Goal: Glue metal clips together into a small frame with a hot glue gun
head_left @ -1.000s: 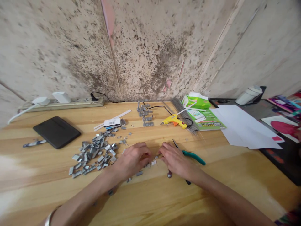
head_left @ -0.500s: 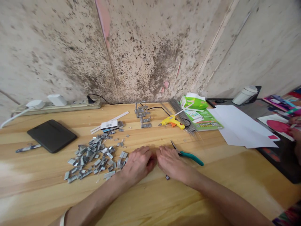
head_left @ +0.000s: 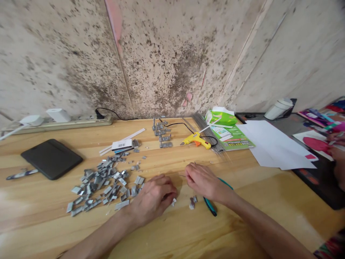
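My right hand (head_left: 203,181) is closed over the middle of a pair of teal-handled pliers (head_left: 210,207), whose handles spread apart on either side of the wrist. A thin tip pokes out by the fingers. My left hand (head_left: 155,194) rests on the table with fingers curled inward; what they hold, if anything, is hidden. A small shiny metal piece (head_left: 174,202) shows just beside the left thumb. Another small metal piece (head_left: 193,202) lies between the hands. Left of my left hand spreads a loose pile of bent grey metal pieces (head_left: 107,185).
A yellow glue gun (head_left: 198,139) and metal assemblies (head_left: 165,138) lie beyond the hands. Thin rods (head_left: 206,131), a green packet (head_left: 221,118) and white paper (head_left: 275,145) are rightward. A black tablet (head_left: 51,158) sits left. Another person's hand (head_left: 336,153) works at far right.
My right hand has moved away from the left and onto the pliers, which have turned and opened. My left hand has shifted slightly down, and the view has moved a little.
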`<state>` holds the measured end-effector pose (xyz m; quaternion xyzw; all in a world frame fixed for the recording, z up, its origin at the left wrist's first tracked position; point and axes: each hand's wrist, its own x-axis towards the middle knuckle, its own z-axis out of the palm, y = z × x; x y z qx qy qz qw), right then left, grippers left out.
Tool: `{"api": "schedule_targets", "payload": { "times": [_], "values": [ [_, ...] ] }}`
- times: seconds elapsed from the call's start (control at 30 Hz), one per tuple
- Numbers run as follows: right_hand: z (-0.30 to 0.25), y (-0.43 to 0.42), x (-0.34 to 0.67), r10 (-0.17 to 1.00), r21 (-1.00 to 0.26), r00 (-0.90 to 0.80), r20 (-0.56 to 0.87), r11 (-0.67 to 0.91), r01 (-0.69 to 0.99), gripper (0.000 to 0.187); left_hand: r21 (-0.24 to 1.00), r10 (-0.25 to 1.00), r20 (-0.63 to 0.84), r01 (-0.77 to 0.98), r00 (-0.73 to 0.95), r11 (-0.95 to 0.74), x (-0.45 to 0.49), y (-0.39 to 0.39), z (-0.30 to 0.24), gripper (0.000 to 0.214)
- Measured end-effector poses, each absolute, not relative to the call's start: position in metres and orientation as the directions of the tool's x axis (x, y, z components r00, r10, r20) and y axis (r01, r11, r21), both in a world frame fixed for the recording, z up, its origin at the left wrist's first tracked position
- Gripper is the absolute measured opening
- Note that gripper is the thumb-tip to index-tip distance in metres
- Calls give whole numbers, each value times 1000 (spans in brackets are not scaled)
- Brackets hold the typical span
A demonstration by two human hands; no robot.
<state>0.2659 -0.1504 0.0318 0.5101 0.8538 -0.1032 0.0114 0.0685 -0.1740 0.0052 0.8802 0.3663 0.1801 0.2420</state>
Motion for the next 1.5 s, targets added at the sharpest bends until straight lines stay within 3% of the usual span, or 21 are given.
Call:
{"api": "schedule_targets", "payload": {
  "times": [0.17,0.4,0.77,0.9,1.03,1.5],
  "values": [
    [27,-145,270,910,-88,-383,-162,373,924,15,604,795,163,579,584,-548,66,-169,1,18],
    [21,-145,265,948,-74,-292,-126,285,956,15,607,815,165,594,556,-528,65,-169,-6,18],
    [33,-151,269,932,-102,-342,-124,330,938,12,617,815,166,587,555,-525,65,-167,-6,20],
    [39,-147,283,950,-39,-307,-60,305,952,15,606,816,156,598,557,-524,64,-165,-7,20],
    [34,-147,285,953,21,-275,-130,280,960,21,596,807,150,599,571,-535,64,-165,-7,20],
    [22,-137,298,952,-11,-283,-115,284,959,22,591,810,142,608,569,-531,64,-166,-5,21]
  ]
}}
